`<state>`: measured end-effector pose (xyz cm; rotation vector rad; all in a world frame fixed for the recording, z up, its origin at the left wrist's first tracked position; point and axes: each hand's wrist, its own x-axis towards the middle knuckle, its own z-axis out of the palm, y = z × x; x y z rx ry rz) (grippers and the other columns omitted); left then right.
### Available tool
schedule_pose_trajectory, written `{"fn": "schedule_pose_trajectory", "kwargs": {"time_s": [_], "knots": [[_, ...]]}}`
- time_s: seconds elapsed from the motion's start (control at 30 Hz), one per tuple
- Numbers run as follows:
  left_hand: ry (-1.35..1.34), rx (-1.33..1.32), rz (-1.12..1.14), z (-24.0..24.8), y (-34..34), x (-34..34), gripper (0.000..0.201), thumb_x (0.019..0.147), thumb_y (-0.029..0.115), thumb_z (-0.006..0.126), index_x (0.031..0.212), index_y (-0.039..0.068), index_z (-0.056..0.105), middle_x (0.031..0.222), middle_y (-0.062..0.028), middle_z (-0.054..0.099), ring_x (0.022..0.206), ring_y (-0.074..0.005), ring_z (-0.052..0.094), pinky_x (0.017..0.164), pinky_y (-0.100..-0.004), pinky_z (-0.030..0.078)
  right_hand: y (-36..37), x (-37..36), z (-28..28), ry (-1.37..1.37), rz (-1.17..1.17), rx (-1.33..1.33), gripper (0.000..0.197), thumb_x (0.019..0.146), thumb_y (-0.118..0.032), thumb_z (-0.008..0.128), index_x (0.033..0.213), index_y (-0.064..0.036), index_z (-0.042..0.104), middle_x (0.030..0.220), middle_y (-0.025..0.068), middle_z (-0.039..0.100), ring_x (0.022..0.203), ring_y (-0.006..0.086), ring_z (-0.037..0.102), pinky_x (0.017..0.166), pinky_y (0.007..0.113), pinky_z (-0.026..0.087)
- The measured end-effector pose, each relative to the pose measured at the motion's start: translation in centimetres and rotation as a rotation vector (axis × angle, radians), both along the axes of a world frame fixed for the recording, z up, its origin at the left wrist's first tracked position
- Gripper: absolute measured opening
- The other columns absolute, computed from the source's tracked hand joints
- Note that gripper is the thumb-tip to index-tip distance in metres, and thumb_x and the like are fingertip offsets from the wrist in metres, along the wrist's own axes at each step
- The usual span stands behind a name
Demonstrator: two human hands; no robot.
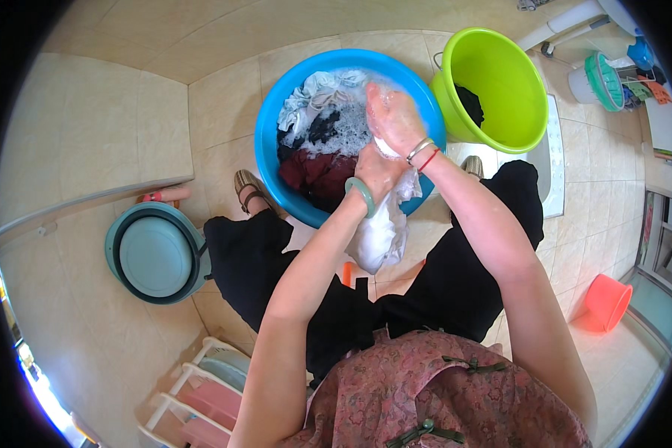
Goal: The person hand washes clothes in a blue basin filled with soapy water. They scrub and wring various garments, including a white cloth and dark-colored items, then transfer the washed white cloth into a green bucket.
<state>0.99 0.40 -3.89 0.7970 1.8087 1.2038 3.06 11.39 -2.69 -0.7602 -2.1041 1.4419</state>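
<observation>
A wet white cloth point(383, 233) is bunched in my hands over the right side of a blue basin point(269, 93), its loose end hanging outside the near rim. My left hand point(381, 170), with a pale green bangle at the wrist, is closed round the cloth. Just beyond it my right hand point(397, 119), wet with suds, is closed too, and a bit of white cloth shows between the two. In the basin, foam point(347, 134) covers part of the laundry: light blue-white fabric point(306, 101), dark red fabric point(317, 175) and black pieces.
A lime green bucket point(519, 89) holding a black cloth point(469, 106) touches the basin's right side. At left is a grey-green folding basin point(155, 257); a white rack point(194, 388) stands near my left elbow. A coral pail point(608, 302) sits at far right. My knees flank the basin.
</observation>
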Motion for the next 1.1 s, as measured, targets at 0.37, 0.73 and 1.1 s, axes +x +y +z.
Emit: {"fn": "schedule_pose_trajectory", "kwargs": {"time_s": [0.37, 0.73, 1.1], "knots": [[-0.376, 0.23, 0.147, 0.5, -0.6, -1.6, 0.039, 0.079, 0.015, 0.073, 0.113, -0.001, 0.062, 0.107, -0.0095, 0.068, 0.094, -0.021, 0.065, 0.081, -0.0351, 0.051, -0.4, 0.2, 3.5, 0.195, -0.077, -0.488, 0.057, 0.099, -0.052, 0.042, 0.117, -0.0015, 0.06, 0.11, 0.0102, 0.064, 0.103, 0.0195, 0.059, 0.092, 0.031, 0.044], [-1.064, 0.436, 0.311, 3.6, -1.5, -6.6, 0.03, 0.089, 0.026, 0.068, 0.108, 0.005, 0.059, 0.093, -0.0089, 0.064, 0.085, -0.0207, 0.065, 0.077, -0.0356, 0.056, 0.0, 5.1, 3.7, 0.069, 0.177, -1.125, 0.076, 0.093, -0.066, 0.043, 0.142, -0.0072, 0.045, 0.134, 0.0126, 0.052, 0.127, 0.0202, 0.046, 0.109, 0.034, 0.032], [-1.088, 0.486, 0.331, 2.7, -0.9, -6.4, 0.054, 0.096, 0.049, 0.053, 0.124, 0.003, 0.053, 0.115, -0.0117, 0.062, 0.101, -0.0227, 0.063, 0.086, -0.0362, 0.053, -4.0, 4.3, 4.9, 0.07, 0.185, -0.106, 0.068, 0.085, -0.032, 0.069, 0.141, -0.0028, 0.042, 0.138, 0.0177, 0.046, 0.129, 0.0286, 0.044, 0.109, 0.035, 0.033]]}}
